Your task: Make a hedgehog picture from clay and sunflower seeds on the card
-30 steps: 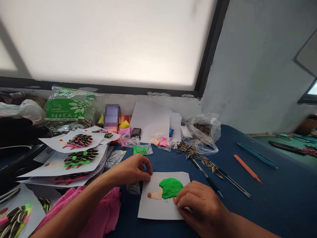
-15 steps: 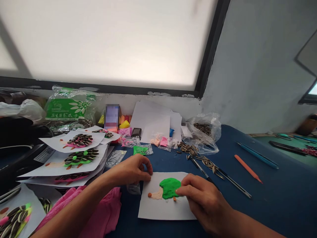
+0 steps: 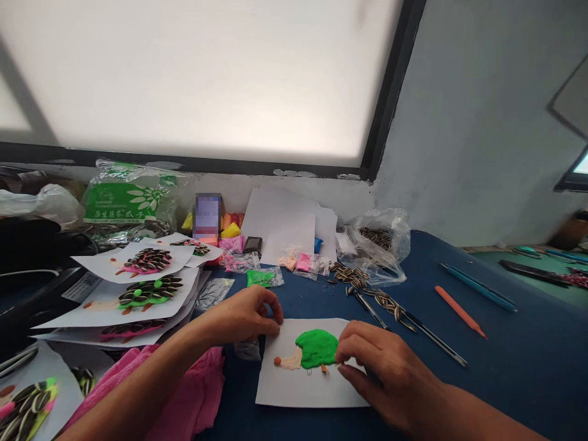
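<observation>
Lit mainly from the far side, through a broad pale window (image 3: 206,79), glowing almost white toward its lower right and greying toward the upper left. Dimmer on the grey wall (image 3: 468,135) to the right and the blue table (image 3: 498,355); sunk nearly to black on the dark objects (image 3: 27,245) at the left. Glinting in small highlights on a clear plastic bag (image 3: 395,248). Backlit and softly shaded on the right hand (image 3: 381,367). Fairly sharp at the white sheet (image 3: 294,392). Pixelated over an upright rectangle (image 3: 207,215). Stretched and blurred toward the right edge.
</observation>
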`<action>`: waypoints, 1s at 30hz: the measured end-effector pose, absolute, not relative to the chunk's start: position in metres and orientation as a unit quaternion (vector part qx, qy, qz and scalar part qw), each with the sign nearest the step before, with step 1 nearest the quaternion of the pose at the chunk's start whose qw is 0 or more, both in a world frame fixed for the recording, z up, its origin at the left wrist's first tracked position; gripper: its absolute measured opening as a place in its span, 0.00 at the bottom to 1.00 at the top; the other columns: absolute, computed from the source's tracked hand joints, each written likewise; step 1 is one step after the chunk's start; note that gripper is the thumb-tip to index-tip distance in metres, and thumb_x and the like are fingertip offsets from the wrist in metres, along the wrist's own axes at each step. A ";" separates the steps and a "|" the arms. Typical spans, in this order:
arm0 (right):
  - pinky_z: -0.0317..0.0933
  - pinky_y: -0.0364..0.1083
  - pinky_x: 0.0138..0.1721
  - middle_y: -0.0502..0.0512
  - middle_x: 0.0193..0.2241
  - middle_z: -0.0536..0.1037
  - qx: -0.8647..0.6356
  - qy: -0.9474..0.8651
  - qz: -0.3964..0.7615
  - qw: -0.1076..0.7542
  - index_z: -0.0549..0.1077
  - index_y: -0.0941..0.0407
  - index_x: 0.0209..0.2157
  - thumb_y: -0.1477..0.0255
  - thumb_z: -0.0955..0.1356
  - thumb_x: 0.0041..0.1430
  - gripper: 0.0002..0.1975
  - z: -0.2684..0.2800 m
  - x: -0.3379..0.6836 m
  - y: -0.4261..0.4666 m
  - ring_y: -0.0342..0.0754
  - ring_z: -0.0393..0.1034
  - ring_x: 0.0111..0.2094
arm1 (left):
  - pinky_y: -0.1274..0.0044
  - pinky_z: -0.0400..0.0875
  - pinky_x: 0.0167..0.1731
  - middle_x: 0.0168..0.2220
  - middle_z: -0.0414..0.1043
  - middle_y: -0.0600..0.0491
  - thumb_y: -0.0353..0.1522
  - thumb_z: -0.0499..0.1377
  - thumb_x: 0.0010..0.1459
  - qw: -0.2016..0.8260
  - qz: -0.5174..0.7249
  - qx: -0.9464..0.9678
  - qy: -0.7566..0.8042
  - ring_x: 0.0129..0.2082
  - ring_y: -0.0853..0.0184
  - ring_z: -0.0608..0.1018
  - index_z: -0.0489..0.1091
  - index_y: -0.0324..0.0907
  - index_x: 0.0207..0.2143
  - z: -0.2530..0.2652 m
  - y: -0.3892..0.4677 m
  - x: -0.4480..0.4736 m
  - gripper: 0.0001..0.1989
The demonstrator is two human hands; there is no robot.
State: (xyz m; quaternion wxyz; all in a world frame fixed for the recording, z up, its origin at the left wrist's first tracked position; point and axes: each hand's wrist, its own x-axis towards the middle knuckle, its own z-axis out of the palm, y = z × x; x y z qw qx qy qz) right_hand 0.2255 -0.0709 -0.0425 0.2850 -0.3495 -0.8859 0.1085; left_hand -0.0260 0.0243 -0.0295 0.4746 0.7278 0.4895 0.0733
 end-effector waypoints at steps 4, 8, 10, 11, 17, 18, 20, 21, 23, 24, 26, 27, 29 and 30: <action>0.59 0.40 0.28 0.51 0.28 0.72 -0.403 -0.851 0.193 0.275 0.69 0.57 0.31 0.76 0.65 0.63 0.05 -0.036 0.226 -0.072 0.42 0.66 0.27 | 0.81 0.55 0.16 0.20 0.63 0.61 0.33 0.61 0.45 0.475 0.073 0.727 0.491 0.17 0.73 0.65 0.72 0.39 0.33 -0.029 0.024 -0.026 0.11; 0.57 0.40 0.24 0.50 0.26 0.72 -0.385 -0.876 0.136 0.258 0.72 0.57 0.35 0.78 0.64 0.63 0.05 -0.033 0.225 -0.073 0.41 0.64 0.24 | 0.81 0.55 0.17 0.20 0.64 0.61 0.33 0.61 0.45 0.475 0.070 0.727 0.491 0.17 0.73 0.65 0.71 0.39 0.33 -0.030 0.024 -0.026 0.11; 0.53 0.42 0.23 0.51 0.25 0.72 -0.331 -0.914 0.034 0.231 0.73 0.57 0.41 0.80 0.60 0.64 0.11 -0.030 0.226 -0.074 0.43 0.62 0.23 | 0.81 0.55 0.17 0.20 0.65 0.61 0.34 0.61 0.45 0.476 0.070 0.727 0.490 0.17 0.73 0.65 0.71 0.40 0.33 -0.030 0.025 -0.026 0.11; 0.52 0.44 0.23 0.52 0.24 0.71 -0.302 -0.929 -0.021 0.213 0.73 0.58 0.44 0.81 0.59 0.65 0.14 -0.028 0.226 -0.074 0.44 0.61 0.22 | 0.81 0.55 0.16 0.20 0.65 0.61 0.34 0.61 0.45 0.476 0.069 0.727 0.489 0.17 0.73 0.65 0.71 0.40 0.33 -0.030 0.025 -0.026 0.11; 0.52 0.47 0.23 0.53 0.23 0.72 -0.197 -0.959 -0.143 0.143 0.70 0.63 0.49 0.81 0.59 0.66 0.14 -0.021 0.232 -0.075 0.46 0.61 0.22 | 0.81 0.55 0.16 0.20 0.64 0.61 0.34 0.61 0.44 0.477 0.065 0.726 0.491 0.17 0.73 0.65 0.71 0.40 0.33 -0.030 0.024 -0.026 0.11; 0.52 0.47 0.23 0.53 0.23 0.72 -0.195 -0.960 -0.146 0.142 0.70 0.63 0.49 0.81 0.59 0.66 0.13 -0.021 0.232 -0.074 0.46 0.62 0.22 | 0.81 0.55 0.16 0.20 0.64 0.61 0.34 0.61 0.44 0.476 0.065 0.725 0.493 0.17 0.73 0.65 0.71 0.41 0.33 -0.030 0.024 -0.025 0.11; 0.52 0.47 0.24 0.53 0.23 0.71 -0.196 -0.959 -0.149 0.138 0.71 0.63 0.48 0.80 0.60 0.66 0.13 -0.022 0.232 -0.073 0.46 0.62 0.22 | 0.81 0.56 0.16 0.20 0.63 0.61 0.34 0.61 0.44 0.475 0.065 0.724 0.495 0.17 0.73 0.65 0.71 0.41 0.33 -0.029 0.024 -0.025 0.11; 0.53 0.46 0.24 0.53 0.23 0.71 -0.198 -0.959 -0.150 0.135 0.71 0.63 0.49 0.80 0.61 0.66 0.13 -0.022 0.232 -0.072 0.45 0.62 0.22 | 0.81 0.56 0.16 0.20 0.63 0.61 0.34 0.61 0.44 0.475 0.065 0.724 0.496 0.17 0.73 0.64 0.71 0.41 0.33 -0.029 0.024 -0.025 0.11; 0.53 0.47 0.25 0.53 0.23 0.72 -0.203 -0.959 -0.150 0.128 0.71 0.63 0.49 0.81 0.61 0.65 0.13 -0.024 0.232 -0.071 0.45 0.62 0.22 | 0.81 0.56 0.16 0.20 0.64 0.61 0.33 0.61 0.44 0.476 0.064 0.723 0.496 0.17 0.73 0.64 0.71 0.40 0.33 -0.028 0.023 -0.025 0.11; 0.52 0.47 0.25 0.53 0.23 0.72 -0.205 -0.959 -0.150 0.124 0.71 0.63 0.49 0.81 0.61 0.65 0.13 -0.024 0.232 -0.070 0.45 0.62 0.22 | 0.81 0.56 0.16 0.20 0.64 0.61 0.33 0.60 0.44 0.476 0.065 0.724 0.496 0.17 0.73 0.64 0.71 0.40 0.33 -0.028 0.023 -0.025 0.11; 0.52 0.47 0.25 0.53 0.23 0.72 -0.208 -0.960 -0.149 0.115 0.71 0.63 0.49 0.81 0.61 0.65 0.13 -0.025 0.232 -0.070 0.46 0.63 0.23 | 0.82 0.55 0.16 0.20 0.64 0.61 0.33 0.60 0.44 0.475 0.068 0.724 0.495 0.17 0.73 0.64 0.71 0.40 0.33 -0.028 0.023 -0.025 0.11; 0.52 0.47 0.25 0.53 0.24 0.72 -0.209 -0.960 -0.148 0.110 0.71 0.63 0.49 0.81 0.61 0.65 0.13 -0.025 0.232 -0.070 0.46 0.63 0.23 | 0.82 0.55 0.16 0.20 0.63 0.61 0.33 0.60 0.44 0.475 0.068 0.724 0.495 0.17 0.73 0.65 0.71 0.40 0.33 -0.028 0.023 -0.025 0.11; 0.52 0.47 0.25 0.53 0.23 0.72 -0.211 -0.961 -0.148 0.103 0.71 0.62 0.49 0.81 0.61 0.65 0.13 -0.025 0.231 -0.070 0.46 0.63 0.23 | 0.82 0.55 0.16 0.20 0.63 0.61 0.33 0.61 0.45 0.474 0.067 0.724 0.496 0.17 0.73 0.65 0.71 0.40 0.33 -0.028 0.023 -0.025 0.11; 0.53 0.46 0.25 0.53 0.23 0.72 -0.212 -0.961 -0.148 0.100 0.71 0.62 0.49 0.81 0.61 0.65 0.13 -0.025 0.230 -0.070 0.45 0.63 0.23 | 0.82 0.55 0.16 0.20 0.64 0.61 0.33 0.61 0.45 0.473 0.066 0.725 0.496 0.17 0.73 0.65 0.71 0.40 0.33 -0.028 0.023 -0.026 0.11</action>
